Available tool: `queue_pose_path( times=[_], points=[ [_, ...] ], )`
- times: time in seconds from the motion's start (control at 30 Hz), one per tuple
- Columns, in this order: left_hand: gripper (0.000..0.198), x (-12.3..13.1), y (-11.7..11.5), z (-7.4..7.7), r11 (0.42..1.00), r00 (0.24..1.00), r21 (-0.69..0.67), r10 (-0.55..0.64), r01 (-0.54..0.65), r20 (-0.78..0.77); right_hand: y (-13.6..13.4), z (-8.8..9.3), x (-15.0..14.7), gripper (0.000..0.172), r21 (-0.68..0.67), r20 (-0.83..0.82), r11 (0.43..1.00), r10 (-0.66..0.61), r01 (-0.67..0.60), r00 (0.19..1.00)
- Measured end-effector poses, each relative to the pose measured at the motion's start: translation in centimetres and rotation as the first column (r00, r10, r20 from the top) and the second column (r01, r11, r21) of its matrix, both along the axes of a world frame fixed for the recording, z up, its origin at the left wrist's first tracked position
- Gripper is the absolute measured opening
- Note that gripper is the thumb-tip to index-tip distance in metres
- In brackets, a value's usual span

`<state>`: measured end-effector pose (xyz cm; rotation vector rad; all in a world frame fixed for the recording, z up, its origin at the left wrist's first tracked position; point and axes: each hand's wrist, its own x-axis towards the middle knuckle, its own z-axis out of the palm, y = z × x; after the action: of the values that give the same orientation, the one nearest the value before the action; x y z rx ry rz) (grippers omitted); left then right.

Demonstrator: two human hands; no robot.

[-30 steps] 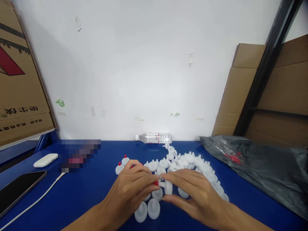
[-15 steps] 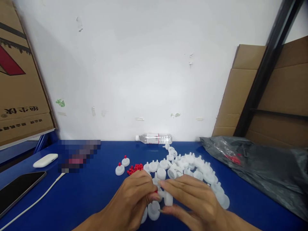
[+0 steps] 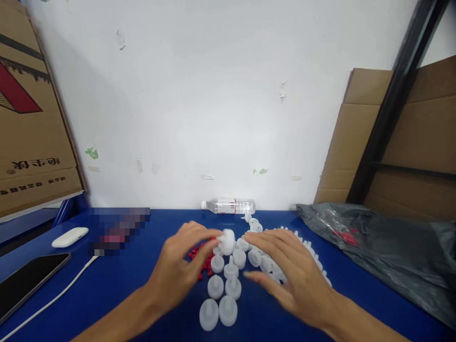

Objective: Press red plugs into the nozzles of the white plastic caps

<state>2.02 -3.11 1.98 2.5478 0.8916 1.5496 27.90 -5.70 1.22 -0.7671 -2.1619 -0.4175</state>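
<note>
Between the thumb and fingers of my left hand (image 3: pixel 178 263) is a white nozzle cap (image 3: pixel 228 241), turned on its side. A bit of red shows at its spout end, partly covered by my fingertips. My right hand (image 3: pixel 288 268) is just to the right, thumb and fingers apart, holding nothing. Below the held cap, several white nozzle caps (image 3: pixel 215 287) stand spout up in short rows on the blue table. Small red tip caps (image 3: pixel 206 266) lie in a pile partly behind my left hand. More white nozzle caps (image 3: pixel 255 257) are heaped behind my right hand, which hides some.
A clear plastic bottle (image 3: pixel 231 205) lies by the wall. Grey plastic sheeting (image 3: pixel 384 247) covers the table's right side. A phone (image 3: pixel 33 280), a white case (image 3: pixel 70 237) and a white cable (image 3: pixel 53 299) lie at the left. Cardboard (image 3: pixel 39 118) stands at the left edge.
My hands have come apart. The right has let go of the nozzle cap and opened; the left has moved up and left with the cap.
</note>
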Motion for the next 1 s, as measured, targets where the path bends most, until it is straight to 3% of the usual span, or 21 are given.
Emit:
queue_pose_path(
  times=[0.13,0.23,0.3,0.37,0.53,0.67,0.77,0.9,1.0],
  points=[
    [0.019,-3.7,3.1,0.6,0.936,0.938,0.199,0.319,-0.290,-0.137,1.0,-0.5,0.8,0.016,-0.089,0.082,0.986,-0.131,0.138,0.988],
    [0.028,-6.0,4.9,1.0,0.821,0.725,0.263,0.572,-0.508,-0.384,1.6,-1.3,1.0,0.013,-0.153,0.143,0.976,-0.133,0.155,0.981],
    [0.032,-6.9,5.6,1.0,0.764,0.585,0.265,0.628,-0.588,-0.513,1.8,-1.6,1.0,0.014,-0.175,0.184,0.971,-0.132,0.165,0.974],
    [0.031,-7.3,5.9,0.6,0.751,0.531,0.239,0.619,-0.616,-0.579,1.9,-1.8,1.1,0.015,-0.175,0.218,0.968,-0.139,0.179,0.966],
    [0.029,-8.0,6.1,-0.9,0.765,0.515,0.149,0.550,-0.627,-0.657,2.2,-2.0,1.3,0.016,-0.175,0.263,0.962,-0.161,0.211,0.951],
    [0.034,-7.7,6.1,-0.8,0.775,0.543,0.120,0.534,-0.620,-0.648,2.1,-2.2,1.2,0.016,-0.189,0.275,0.960,-0.149,0.206,0.950],
    [0.031,-6.8,5.5,-0.1,0.819,0.599,0.116,0.500,-0.562,-0.626,1.9,-2.0,1.0,0.020,-0.200,0.262,0.962,-0.130,0.186,0.956],
    [0.022,-5.6,4.3,0.2,0.936,0.748,0.003,0.283,-0.352,-0.600,1.4,-1.5,0.7,0.028,-0.243,0.219,0.963,-0.062,0.116,0.974],
    [0.018,-5.1,3.8,-0.3,0.950,0.777,-0.077,0.199,-0.302,-0.597,0.8,-1.1,0.6,0.028,-0.309,0.207,0.948,-0.005,0.070,0.978]
  ],
)
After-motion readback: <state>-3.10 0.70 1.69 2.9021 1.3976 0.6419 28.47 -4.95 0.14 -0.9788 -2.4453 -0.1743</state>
